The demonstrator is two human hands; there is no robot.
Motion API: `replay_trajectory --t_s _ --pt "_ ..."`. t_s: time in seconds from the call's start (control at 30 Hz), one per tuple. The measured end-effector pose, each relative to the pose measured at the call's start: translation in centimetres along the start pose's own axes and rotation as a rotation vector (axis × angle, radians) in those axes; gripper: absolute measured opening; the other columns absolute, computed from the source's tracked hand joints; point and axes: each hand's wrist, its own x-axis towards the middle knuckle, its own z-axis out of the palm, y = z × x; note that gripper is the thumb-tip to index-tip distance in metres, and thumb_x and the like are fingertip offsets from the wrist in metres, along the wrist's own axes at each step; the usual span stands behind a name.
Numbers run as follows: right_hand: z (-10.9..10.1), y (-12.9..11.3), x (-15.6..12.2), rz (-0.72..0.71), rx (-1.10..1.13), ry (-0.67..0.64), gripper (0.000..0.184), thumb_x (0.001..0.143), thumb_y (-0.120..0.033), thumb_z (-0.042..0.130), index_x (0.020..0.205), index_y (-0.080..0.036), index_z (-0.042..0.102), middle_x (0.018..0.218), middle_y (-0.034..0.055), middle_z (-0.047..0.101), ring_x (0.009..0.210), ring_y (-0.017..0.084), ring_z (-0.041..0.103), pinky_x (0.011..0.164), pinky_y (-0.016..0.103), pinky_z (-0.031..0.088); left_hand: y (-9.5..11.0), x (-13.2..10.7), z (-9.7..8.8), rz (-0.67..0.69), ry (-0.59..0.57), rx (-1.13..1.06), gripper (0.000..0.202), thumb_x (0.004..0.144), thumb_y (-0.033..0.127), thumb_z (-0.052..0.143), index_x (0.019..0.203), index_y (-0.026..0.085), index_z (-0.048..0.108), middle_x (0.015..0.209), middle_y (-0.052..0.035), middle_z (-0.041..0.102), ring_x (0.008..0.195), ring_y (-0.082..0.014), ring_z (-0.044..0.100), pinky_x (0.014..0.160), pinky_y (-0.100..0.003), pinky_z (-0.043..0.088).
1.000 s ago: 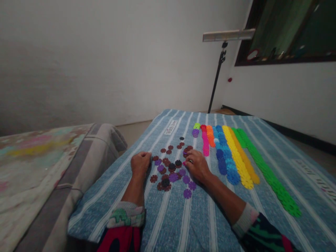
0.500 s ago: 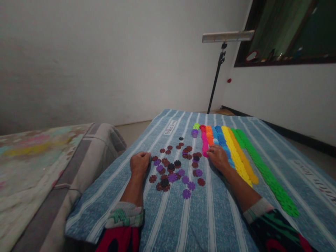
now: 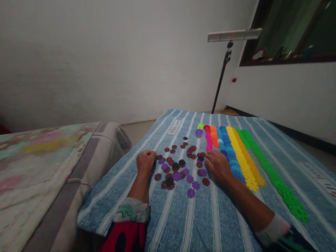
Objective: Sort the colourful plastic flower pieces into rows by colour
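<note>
A loose scatter of dark red, purple and black flower-shaped discs [image 3: 181,168] lies on a blue striped cloth [image 3: 199,217]. To its right run sorted rows of discs: pink [image 3: 209,141], orange [image 3: 214,136], blue [image 3: 231,155], yellow [image 3: 243,161] and green [image 3: 273,175]. My left hand [image 3: 145,161] rests on the cloth as a loose fist at the scatter's left edge. My right hand [image 3: 217,164] lies palm down between the scatter and the blue row, fingertips curled by the near end of the pink row; what they hold, if anything, is hidden.
A small purple and lime stack [image 3: 199,130] sits at the far end of the rows. A folded grey blanket and patterned bedding [image 3: 52,168] lie to the left. A light bar on a black stand [image 3: 223,70] is by the far wall, under a dark window [image 3: 294,31].
My right hand went from the scatter over to the near end of the pink row, then drew back slightly toward me. The left hand stayed put. The camera shifted a little left.
</note>
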Motion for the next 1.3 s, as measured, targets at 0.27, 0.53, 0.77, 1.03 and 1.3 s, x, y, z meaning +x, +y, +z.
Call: replay_trajectory --t_s 0.27,0.53,0.77,1.03,1.3 --pt "-1.5 -3.2 -4.7 -0.179 0.147 -0.068 0.021 0.091 -0.018 0.049 0.089 -0.018 0.07 0.095 0.0097 0.07 0.089 0.023 0.063 0.082 0.037 0.049 1.6 -1.7 -0.1 -0.038 -0.173 -0.236 0.022 0.058 0.034 0.061 0.064 0.014 0.069 0.059 -0.0039 0.067 0.05 -0.0139 0.055 0.049 -0.024 0.038" --pt "-1.4 -4.9 -4.7 -0.202 0.193 -0.069 0.019 0.09 -0.016 0.05 0.085 -0.017 0.068 0.094 0.0101 0.068 0.091 0.022 0.061 0.085 0.037 0.048 2.4 -1.8 -0.3 -0.231 -0.075 -0.513 0.026 0.054 0.033 0.067 0.07 0.013 0.067 0.06 -0.0026 0.063 0.049 -0.0113 0.051 0.043 -0.021 0.036" --pt "0.4 -9.5 -2.0 -0.196 0.134 -0.208 0.01 0.088 -0.024 0.061 0.083 -0.017 0.067 0.099 0.0093 0.063 0.096 0.024 0.055 0.086 0.038 0.045 2.2 -1.6 0.1 -0.27 -0.013 -0.646 0.022 0.054 0.031 0.067 0.066 0.013 0.064 0.061 -0.0021 0.063 0.052 -0.0108 0.054 0.045 -0.021 0.04" --pt "2.7 -11.5 -1.1 -0.185 0.098 -0.201 0.02 0.082 -0.022 0.069 0.101 -0.015 0.068 0.114 0.0135 0.061 0.117 0.028 0.048 0.098 0.043 0.039 2.3 -2.2 1.1 -0.178 -0.274 -0.732 0.023 0.053 0.028 0.075 0.068 0.011 0.07 0.064 -0.0059 0.069 0.062 -0.0155 0.064 0.06 -0.025 0.051" --pt "1.7 -9.9 -0.1 0.002 0.582 -0.192 0.012 0.077 -0.01 0.062 0.077 -0.019 0.07 0.088 0.0041 0.068 0.089 0.019 0.061 0.084 0.034 0.046 2.4 -2.3 1.8 -0.156 -0.412 -0.776 0.026 0.056 0.029 0.078 0.073 0.011 0.071 0.078 -0.0086 0.073 0.074 -0.0153 0.068 0.07 -0.025 0.054"
